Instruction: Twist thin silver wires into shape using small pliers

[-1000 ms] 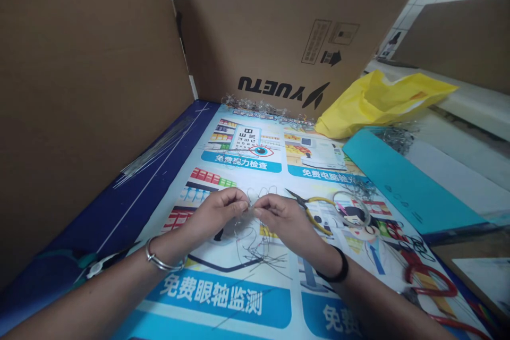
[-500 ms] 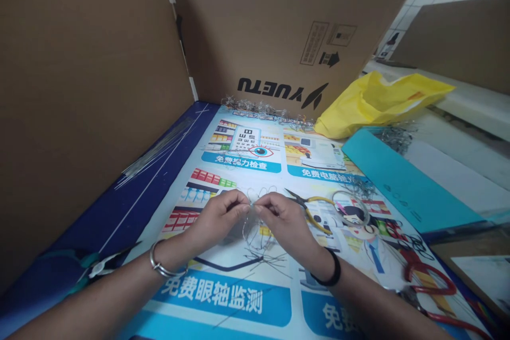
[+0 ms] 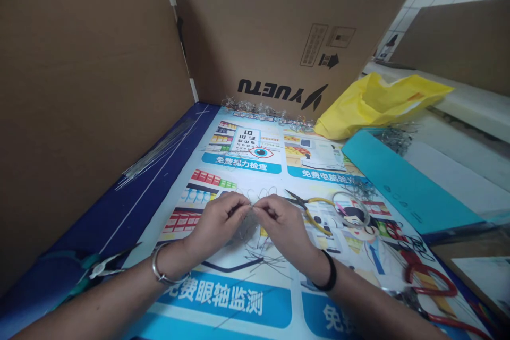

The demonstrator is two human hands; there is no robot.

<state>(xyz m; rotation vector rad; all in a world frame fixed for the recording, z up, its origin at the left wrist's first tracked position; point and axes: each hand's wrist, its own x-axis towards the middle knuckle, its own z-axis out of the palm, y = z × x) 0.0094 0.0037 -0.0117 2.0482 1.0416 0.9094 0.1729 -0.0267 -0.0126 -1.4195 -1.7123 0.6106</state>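
Note:
My left hand (image 3: 221,222) and my right hand (image 3: 285,226) meet fingertip to fingertip over the printed sheet (image 3: 287,191). Both pinch a thin bent wire piece (image 3: 251,207); its fine shape is too small to make out. Thin wire loops show just beyond and below the fingers. Loose cut wires (image 3: 265,261) lie on the sheet under my hands. Yellow-handled pliers (image 3: 314,207) rest to the right of my right hand, their dark jaws pointing toward it.
Cardboard walls (image 3: 258,26) stand at the back and left. Straight wires (image 3: 155,154) lie at left, green-handled pliers (image 3: 95,268) near my left forearm. At right are a wire coil (image 3: 364,212), red-handled cutters (image 3: 434,289), a turquoise box (image 3: 406,186) and a yellow bag (image 3: 370,103).
Both hands have shifted slightly, turning a little at the wrists with the fingertips still together. The wire loops hanging below the fingers have changed position and look fainter.

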